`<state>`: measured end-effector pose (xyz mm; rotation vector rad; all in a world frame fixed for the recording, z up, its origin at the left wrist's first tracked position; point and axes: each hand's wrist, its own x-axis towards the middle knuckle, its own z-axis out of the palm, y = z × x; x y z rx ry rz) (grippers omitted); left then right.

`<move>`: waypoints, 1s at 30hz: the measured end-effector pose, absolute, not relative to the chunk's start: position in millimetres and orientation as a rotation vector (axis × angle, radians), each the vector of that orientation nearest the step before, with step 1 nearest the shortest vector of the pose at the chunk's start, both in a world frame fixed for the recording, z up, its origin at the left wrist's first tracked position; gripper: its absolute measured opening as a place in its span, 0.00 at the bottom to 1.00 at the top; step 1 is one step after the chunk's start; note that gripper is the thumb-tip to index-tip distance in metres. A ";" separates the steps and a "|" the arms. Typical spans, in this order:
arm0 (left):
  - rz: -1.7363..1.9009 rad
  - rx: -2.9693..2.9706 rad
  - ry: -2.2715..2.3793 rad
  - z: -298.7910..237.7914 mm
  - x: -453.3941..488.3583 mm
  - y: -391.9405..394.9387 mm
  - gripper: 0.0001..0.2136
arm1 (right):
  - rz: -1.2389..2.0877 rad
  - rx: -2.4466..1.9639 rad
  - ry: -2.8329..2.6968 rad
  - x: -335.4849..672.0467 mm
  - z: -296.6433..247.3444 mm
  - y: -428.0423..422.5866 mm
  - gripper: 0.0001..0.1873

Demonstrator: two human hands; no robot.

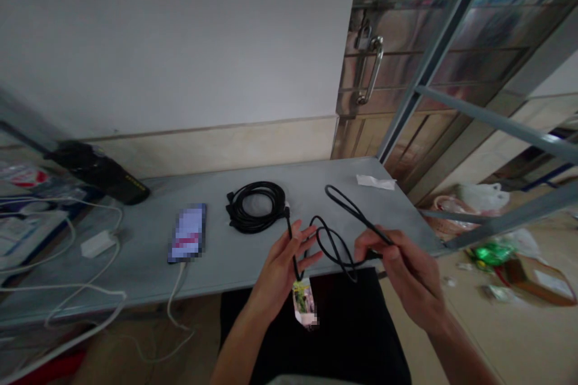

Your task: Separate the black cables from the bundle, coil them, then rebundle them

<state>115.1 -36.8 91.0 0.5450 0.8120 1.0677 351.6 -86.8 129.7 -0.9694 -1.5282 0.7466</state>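
A loose black cable [353, 210] runs between my two hands in loops above the front of the grey table. My left hand [279, 267] pinches one end length of it, with the other fingers spread out. Bent over in a long loop, another stretch of the same cable is gripped by my right hand [409, 274]. Just beyond my left hand lies a neatly coiled black cable [235, 216] with plugs at its left side. A small printed packet [304, 302] shows below my left hand, over my dark-clothed lap.
On the table [212, 277] rest a phone [187, 231] with a white cord, a white charger [98, 244], a black bottle [102, 171] and a white paper strip [376, 181]. A metal frame post [409, 111] rises at right. Bags and a cardboard box [539, 280] lie on the floor.
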 end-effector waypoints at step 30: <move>1.316 0.835 0.965 99.9 128.9 -18.2 0.29 | 0.992 -1.236 -1.819 275.8 95.0 -66.7 0.24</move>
